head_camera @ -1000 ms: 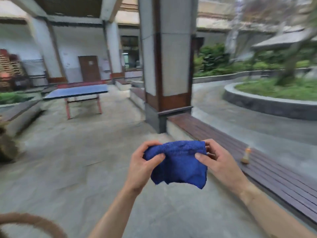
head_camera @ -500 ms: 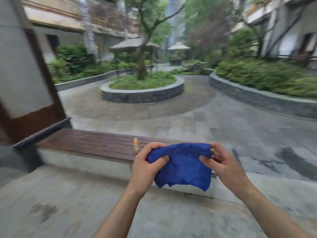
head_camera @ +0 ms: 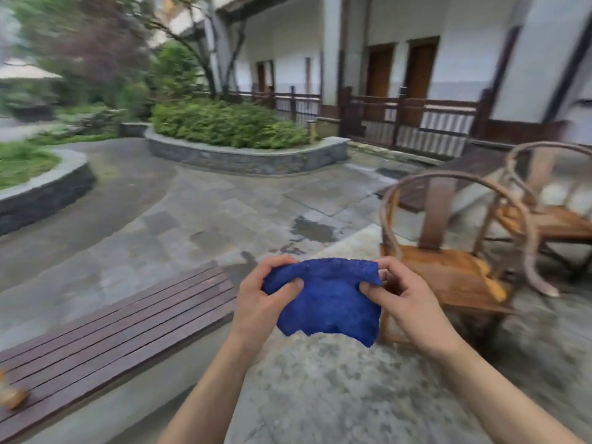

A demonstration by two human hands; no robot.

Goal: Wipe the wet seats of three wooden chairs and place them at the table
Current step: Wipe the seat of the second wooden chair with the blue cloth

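A blue cloth (head_camera: 326,299) hangs in front of me, stretched between both hands at chest height. My left hand (head_camera: 266,296) pinches its left top corner and my right hand (head_camera: 407,302) pinches the right top corner. Just behind the cloth, to the right, stands a wooden chair (head_camera: 448,270) with a round bent back and an orange-brown seat. A second chair of the same kind (head_camera: 551,213) stands further right, partly cut by the frame edge. No table is in view.
A low dark slatted bench (head_camera: 121,334) runs along the left on a concrete base, with a small orange object (head_camera: 9,395) at its near end. Stone planters with shrubs (head_camera: 243,155) stand behind. The paving shows wet patches (head_camera: 310,229). A railed building (head_camera: 416,123) closes the back.
The view has swung right, from the pillar and ping-pong table past the bench and garden, bringing two chairs into sight. Both hands still hold the cloth in the same way.
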